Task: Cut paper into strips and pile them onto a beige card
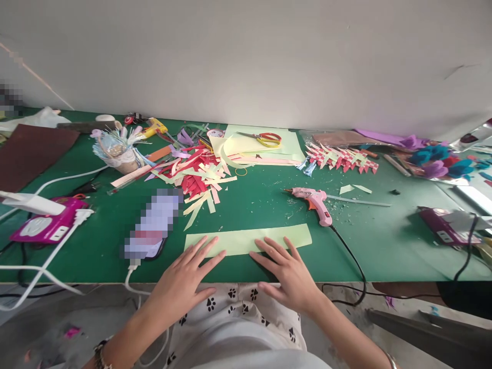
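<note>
A pale green paper strip (pixel 238 242) lies lengthwise near the front edge of the green table (pixel 246 205). My left hand (pixel 190 271) rests on its left part, fingers spread and flat. On the right part lie the fingertips of my right hand (pixel 284 269), also spread, with the thumb off the table edge. Neither hand grips anything. Just beyond the strip's right end is a pink glue gun (pixel 315 200) with a clear glue stick in its back. To the left of my left hand lies a phone (pixel 156 225) with a white cable plugged in.
Behind the strip is a heap of red, pink and pale green paper strips (pixel 200 174). Scissors (pixel 265 138) lie on pale paper sheets. A woven red and white paper piece (pixel 342 158) sits at back right. Purple power strips (pixel 54 220) and cables flank both sides.
</note>
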A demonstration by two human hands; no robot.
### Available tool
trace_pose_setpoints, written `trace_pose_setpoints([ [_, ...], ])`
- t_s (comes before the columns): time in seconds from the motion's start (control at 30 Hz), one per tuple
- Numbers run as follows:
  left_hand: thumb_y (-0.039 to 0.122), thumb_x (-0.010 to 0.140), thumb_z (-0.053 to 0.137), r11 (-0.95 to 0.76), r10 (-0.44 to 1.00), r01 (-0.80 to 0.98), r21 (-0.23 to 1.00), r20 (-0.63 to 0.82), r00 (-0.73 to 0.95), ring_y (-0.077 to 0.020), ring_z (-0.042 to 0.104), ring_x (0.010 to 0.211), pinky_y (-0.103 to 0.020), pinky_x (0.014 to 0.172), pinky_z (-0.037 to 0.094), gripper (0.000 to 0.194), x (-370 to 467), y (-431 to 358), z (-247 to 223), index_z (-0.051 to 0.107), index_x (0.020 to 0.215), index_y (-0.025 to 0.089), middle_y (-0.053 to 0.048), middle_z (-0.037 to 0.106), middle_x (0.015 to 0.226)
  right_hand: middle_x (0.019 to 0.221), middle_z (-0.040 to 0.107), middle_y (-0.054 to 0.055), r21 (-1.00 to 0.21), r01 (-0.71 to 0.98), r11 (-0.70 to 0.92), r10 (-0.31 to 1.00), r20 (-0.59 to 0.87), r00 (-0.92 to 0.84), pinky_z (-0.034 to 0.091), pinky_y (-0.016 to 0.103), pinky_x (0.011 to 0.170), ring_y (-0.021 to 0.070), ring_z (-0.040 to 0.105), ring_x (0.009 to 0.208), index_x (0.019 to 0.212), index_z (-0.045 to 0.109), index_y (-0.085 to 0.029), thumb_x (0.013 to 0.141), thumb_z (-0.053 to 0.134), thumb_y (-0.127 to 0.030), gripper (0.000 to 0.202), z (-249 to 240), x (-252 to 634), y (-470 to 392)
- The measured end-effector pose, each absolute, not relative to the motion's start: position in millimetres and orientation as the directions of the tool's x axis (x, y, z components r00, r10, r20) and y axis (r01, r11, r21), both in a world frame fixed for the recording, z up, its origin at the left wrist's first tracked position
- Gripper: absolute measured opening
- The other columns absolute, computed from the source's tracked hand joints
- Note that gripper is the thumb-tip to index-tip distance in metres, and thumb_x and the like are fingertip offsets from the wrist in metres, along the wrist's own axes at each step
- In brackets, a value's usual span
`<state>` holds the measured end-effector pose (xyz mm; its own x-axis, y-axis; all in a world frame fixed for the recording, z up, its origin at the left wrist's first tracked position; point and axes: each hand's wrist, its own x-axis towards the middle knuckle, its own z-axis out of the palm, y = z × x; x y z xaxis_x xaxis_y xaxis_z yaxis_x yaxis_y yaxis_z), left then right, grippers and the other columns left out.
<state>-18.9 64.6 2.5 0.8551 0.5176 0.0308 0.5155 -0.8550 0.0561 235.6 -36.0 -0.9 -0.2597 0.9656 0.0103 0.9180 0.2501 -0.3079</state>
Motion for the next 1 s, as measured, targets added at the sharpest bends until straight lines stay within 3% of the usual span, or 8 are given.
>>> trace_pose_setpoints([
  [0.43,0.043,0.084,0.048,-0.867,0.498,0.499,-0.018,0.019,0.867,-0.0281,0.033,0.129,-0.039,0.094,0.043,0.06,-18.7,66.6,2.6,0.027,0.139,0.034,-0.002,0.025,0.147,0.136,0.044,0.001,-0.202,0.979,-0.005,0.992,0.12,0.03,0.028,0.054,0.103,0.0262,0.038,0.127,0.124,0.051,-0.032,0.089,0.039,-0.033,0.037,-17.9,310.1,-77.7],
  [0.6,0.05,0.083,0.047,-0.861,0.508,0.505,0.054,0.046,0.86,-0.0272,0.042,0.122,-0.041,0.096,0.041,0.05,-13.1,70.2,10.7,0.043,0.13,0.033,-0.003,0.04,0.139,0.127,0.052,0.006,-0.283,0.957,-0.061,0.979,0.169,0.112,0.038,0.047,0.097,0.0255,0.048,0.117,0.114,0.058,-0.027,0.089,0.038,-0.032,0.032,-12.9,309.0,-65.9],
  [0.73,0.053,0.083,0.043,-0.831,0.554,0.543,0.124,0.091,0.827,-0.0271,0.048,0.113,-0.046,0.096,0.039,0.041,8.7,72.3,18.7,0.06,0.105,0.022,-0.009,0.053,0.123,0.128,0.049,0.011,-0.317,0.947,-0.06,0.968,0.213,0.133,0.042,0.044,0.092,0.0264,0.045,0.118,0.131,0.039,-0.022,0.088,0.041,-0.035,0.046,-12.2,304.9,-40.0],
  [0.83,0.043,0.087,0.041,-0.813,0.582,0.569,0.124,0.133,0.803,-0.0256,0.048,0.113,-0.045,0.098,0.037,0.037,35.7,72.3,19.0,0.056,0.109,0.017,-0.011,0.052,0.122,0.118,0.054,0.011,-0.319,0.946,-0.064,0.971,0.198,0.132,0.044,0.043,0.086,0.027,0.048,0.11,0.131,0.038,-0.021,0.086,0.045,-0.035,0.049,-12.9,305.0,-24.5],
  [1.0,0.038,0.087,0.046,-0.829,0.554,0.531,0.173,0.132,0.822,-0.0255,0.047,0.113,-0.041,0.094,0.04,0.042,83.3,71.0,14.3,0.046,0.122,0.015,-0.012,0.051,0.123,0.094,0.058,0.006,-0.455,0.886,-0.09,0.988,0.074,0.139,0.048,0.034,0.073,0.0214,0.055,0.089,0.108,0.054,-0.022,0.084,0.047,-0.026,0.026,-8.3,305.5,-16.9],
])
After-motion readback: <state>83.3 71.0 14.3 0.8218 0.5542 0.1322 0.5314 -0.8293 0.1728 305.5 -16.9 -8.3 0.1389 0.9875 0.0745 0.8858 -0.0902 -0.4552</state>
